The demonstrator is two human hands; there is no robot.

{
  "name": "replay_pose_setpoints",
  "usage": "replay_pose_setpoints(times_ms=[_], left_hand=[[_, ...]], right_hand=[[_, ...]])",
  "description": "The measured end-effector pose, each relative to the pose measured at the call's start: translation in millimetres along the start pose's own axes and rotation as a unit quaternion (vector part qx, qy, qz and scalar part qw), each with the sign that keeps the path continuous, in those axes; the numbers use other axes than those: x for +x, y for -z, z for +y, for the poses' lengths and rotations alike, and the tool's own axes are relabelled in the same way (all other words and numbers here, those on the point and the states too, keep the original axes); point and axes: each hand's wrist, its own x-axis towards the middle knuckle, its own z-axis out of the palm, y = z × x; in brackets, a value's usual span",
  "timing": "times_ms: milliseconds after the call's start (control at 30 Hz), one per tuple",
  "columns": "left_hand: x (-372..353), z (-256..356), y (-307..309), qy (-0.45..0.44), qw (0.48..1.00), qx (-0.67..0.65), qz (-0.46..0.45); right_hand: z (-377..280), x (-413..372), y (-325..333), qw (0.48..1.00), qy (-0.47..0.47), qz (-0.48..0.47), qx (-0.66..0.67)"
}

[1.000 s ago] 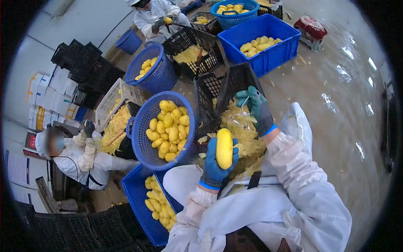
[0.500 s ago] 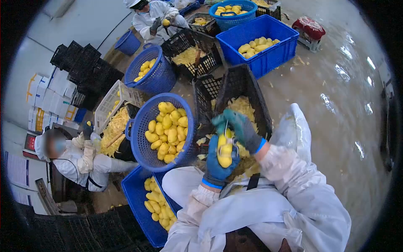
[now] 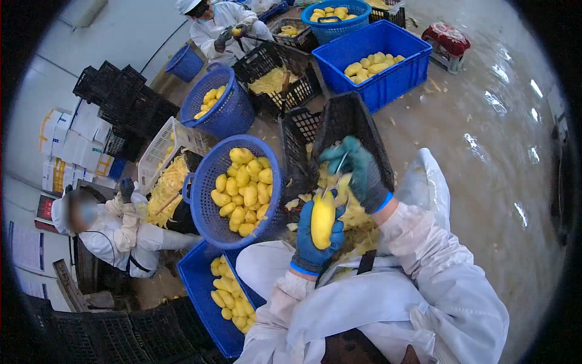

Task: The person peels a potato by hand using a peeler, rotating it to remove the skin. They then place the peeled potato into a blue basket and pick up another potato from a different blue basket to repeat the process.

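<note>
Over the dark crate (image 3: 345, 109) in front of me, my left hand (image 3: 312, 242), in a blue glove, is closed round a long yellow peeled potato (image 3: 323, 221). My right hand (image 3: 362, 173), gloved in green and grey, grips a peeler (image 3: 341, 164) near the potato's upper end. A pale strip of peel (image 3: 344, 181) hangs by the peeler. Peelings lie in and around the crate below my hands.
At left stand a blue round basket (image 3: 197, 203) of peeled potatoes and a blue bin (image 3: 200, 303) with more. Ahead is a blue rectangular bin (image 3: 394, 88). One co-worker (image 3: 103, 233) sits at left, another (image 3: 212, 36) at the top.
My right hand and the peeler have lifted slightly up and right, off the potato's side. The potato now shows more fully in my left hand. The co-worker at left has moved a hand.
</note>
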Motion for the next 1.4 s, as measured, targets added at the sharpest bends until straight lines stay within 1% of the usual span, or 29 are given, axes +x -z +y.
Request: replay_pose_setpoints(times_ms=[33, 67, 100, 133, 167, 267, 300, 333, 367, 400, 433, 467, 533, 567, 633, 700, 800, 833, 933, 967, 1067, 1100, 1133, 1167, 1200, 1233, 1300, 1367, 1400], left_hand=[[-2.9, 6.3, -14.9, -0.055, 0.984, 0.170, 0.023], [-5.7, 12.7, -29.9, -0.100, 0.941, 0.316, 0.062], [-4.4, 15.8, -32.6, -0.033, 0.985, 0.155, 0.062], [-2.7, 20.4, -27.6, 0.037, 0.998, 0.014, 0.052], [-1.3, 25.0, -22.7, 0.108, 0.984, -0.127, 0.063], [1.2, 27.4, -17.2, 0.035, 0.997, 0.009, 0.061], [3.3, 21.9, -7.8, -0.028, 0.978, 0.204, 0.029], [5.9, 21.4, -8.2, -0.106, 0.937, 0.332, 0.018], [5.4, 19.9, -8.6, -0.179, 0.874, 0.451, 0.008], [5.3, 19.4, -8.8, -0.251, 0.790, 0.559, -0.001], [2.9, 22.9, -11.1, -0.183, 0.860, 0.476, 0.019], [-0.8, 29.0, -15.4, -0.112, 0.915, 0.386, 0.035], [-4.4, 26.2, -13.8, -0.070, 0.941, 0.327, 0.056], [-2.1, 21.3, -7.3, -0.104, 0.921, 0.371, 0.055], [-0.8, 18.1, -0.9, -0.151, 0.900, 0.405, 0.055], [-0.5, 23.8, 2.3, -0.184, 0.901, 0.386, 0.066], [-1.4, 27.5, 4.0, -0.217, 0.866, 0.441, 0.091], [1.1, 26.2, 6.7, -0.214, 0.864, 0.447, 0.091], [1.2, 26.8, 2.3, -0.201, 0.871, 0.437, 0.101], [2.9, 29.1, 2.7, -0.211, 0.864, 0.445, 0.105], [-1.7, 23.5, 5.5, -0.220, 0.848, 0.469, 0.109], [1.5, 19.8, 8.0, -0.226, 0.842, 0.481, 0.097], [6.5, 18.1, 8.3, -0.234, 0.834, 0.493, 0.083], [3.5, 20.6, -0.9, -0.165, 0.890, 0.414, 0.098], [0.5, 20.0, 0.8, -0.125, 0.908, 0.391, 0.083], [-1.3, 21.4, 5.3, -0.088, 0.923, 0.369, 0.068], [1.0, 18.2, 15.6, -0.051, 0.963, 0.260, 0.046], [-2.4, 24.1, -4.7, -0.114, 0.904, 0.410, 0.039], [-0.4, 25.2, -8.9, -0.095, 0.923, 0.369, 0.047]], right_hand=[[2.1, -3.2, -5.0, 0.995, -0.079, -0.034, -0.058], [3.5, 5.0, 2.4, 0.997, -0.059, -0.012, -0.040], [8.9, 17.1, 16.2, 0.999, -0.043, 0.012, -0.020], [4.2, 24.1, 19.8, 0.999, -0.028, 0.032, -0.001], [-3.0, 29.2, 23.5, 0.997, 0.020, 0.060, -0.043], [-9.9, 10.4, 3.8, 0.998, -0.052, -0.003, -0.022], [-4.0, 2.5, -1.8, 0.993, -0.093, -0.061, -0.027], [0.4, 9.4, 3.7, 0.997, -0.076, -0.030, -0.015], [8.4, 19.6, 12.1, 0.998, -0.062, 0.002, -0.003], [12.9, 31.1, 21.6, 0.998, -0.048, 0.032, 0.009], [0.6, 39.6, 26.2, 0.996, -0.010, 0.050, -0.078], [0.5, 40.0, 22.7, 0.998, -0.016, 0.028, -0.050], [-2.9, 21.2, 11.0, 0.999, -0.039, -0.012, -0.001], [-11.6, 7.4, -8.1, 0.995, -0.081, -0.047, -0.044], [2.5, 28.4, 14.2, 0.995, -0.076, 0.004, -0.067], [13.8, 49.2, 46.3, 0.996, -0.045, 0.027, -0.067], [-2.6, 17.7, 9.1, 1.000, -0.020, -0.008, -0.006], [-2.6, 9.2, 0.7, 0.993, -0.065, -0.057, -0.079], [6.7, 27.6, 12.3, 0.998, -0.010, 0.057, -0.020], [-7.6, 29.8, 17.3, 0.994, 0.002, 0.080, -0.069], [-18.1, 4.9, -3.2, 0.999, 0.007, 0.009, -0.039], [-7.1, -3.7, -7.2, 0.995, -0.025, -0.035, -0.087], [2.1, -8.4, -12.2, 0.993, -0.023, -0.047, -0.105], [14.5, 8.2, 4.4, 0.999, -0.014, -0.002, -0.043], [21.5, 24.7, 21.9, 0.999, -0.007, 0.041, 0.018], [15.8, 28.1, 29.3, 0.999, -0.001, 0.053, 0.007], [3.0, 32.7, 37.9, 0.997, 0.011, 0.077, -0.016], [9.9, 9.5, 17.9, 0.997, -0.078, -0.003, 0.022], [9.9, 5.4, 5.0, 0.992, -0.114, -0.044, 0.042]])
